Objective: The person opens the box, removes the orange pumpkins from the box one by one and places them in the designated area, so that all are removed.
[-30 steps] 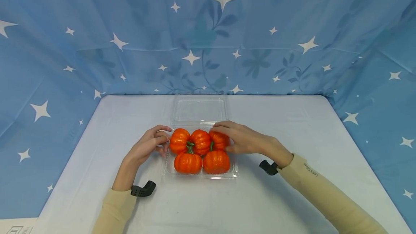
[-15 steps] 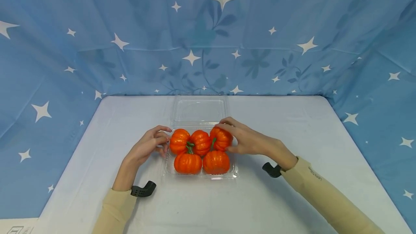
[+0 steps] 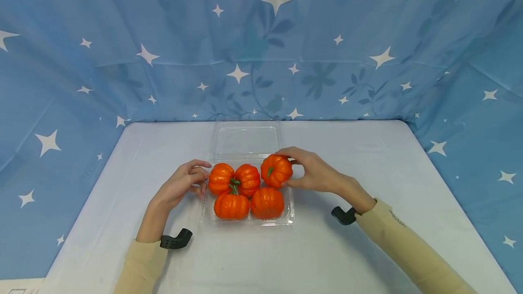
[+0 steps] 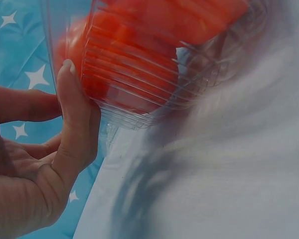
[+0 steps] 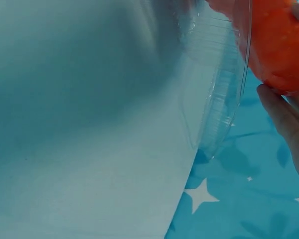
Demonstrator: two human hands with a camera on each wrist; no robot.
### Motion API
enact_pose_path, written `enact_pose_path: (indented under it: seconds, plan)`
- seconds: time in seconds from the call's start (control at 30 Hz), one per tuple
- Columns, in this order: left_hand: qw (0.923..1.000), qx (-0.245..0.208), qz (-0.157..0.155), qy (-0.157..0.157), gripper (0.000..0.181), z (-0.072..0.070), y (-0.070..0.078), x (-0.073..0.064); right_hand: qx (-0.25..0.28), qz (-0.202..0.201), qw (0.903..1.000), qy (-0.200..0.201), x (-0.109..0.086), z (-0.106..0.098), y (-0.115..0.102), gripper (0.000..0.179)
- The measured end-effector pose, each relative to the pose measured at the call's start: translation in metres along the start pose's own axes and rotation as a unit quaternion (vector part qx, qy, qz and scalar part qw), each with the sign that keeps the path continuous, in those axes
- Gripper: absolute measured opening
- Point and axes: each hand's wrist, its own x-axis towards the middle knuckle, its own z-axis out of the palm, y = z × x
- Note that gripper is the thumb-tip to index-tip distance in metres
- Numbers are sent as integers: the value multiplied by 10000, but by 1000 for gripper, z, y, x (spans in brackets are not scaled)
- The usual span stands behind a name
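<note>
My right hand (image 3: 314,171) holds a small orange pumpkin (image 3: 276,170) with a green stem, thumb and fingers around its right side. This pumpkin sits raised at the back right of a clear plastic clamshell container (image 3: 289,214); the right wrist view shows it above the rim. Several more pumpkins (image 3: 231,206) lie inside the container, their stems turned toward the middle. At the container's left edge is my left hand (image 3: 180,185). In the left wrist view its thumb (image 4: 72,99) and fingers pinch the clear rim.
The container's clear lid (image 3: 247,139) lies folded back flat behind it. A white cloth covers the table (image 3: 347,253). Blue star-patterned curtains (image 3: 318,49) rise along the back and both sides. Black wrist mounts (image 3: 176,239) stick out from both wrists.
My right hand has lifted the back right pumpkin from among the others, and its stem now faces the camera. The left hand has kept its place at the container's left edge.
</note>
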Motion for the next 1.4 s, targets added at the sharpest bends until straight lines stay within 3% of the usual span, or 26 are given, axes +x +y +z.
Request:
enact_pose_path:
  seconds: [0.2,0.57,1.0,1.4]
  plan:
    - [10000,6,-16,-4,42,0,-1,-2,495,175,9983,264,-6,-2,6,68]
    - [10000,-21,-9,-64,43,0,-1,-3,699,668,9929,695,-15,-8,10,67]
    - [10000,-6,-3,-41,43,0,2,-4,667,1329,9823,1139,-22,-22,34,66]
    - [10000,56,-29,-25,43,1,2,-3,584,2113,9664,1344,-29,-33,64,70]
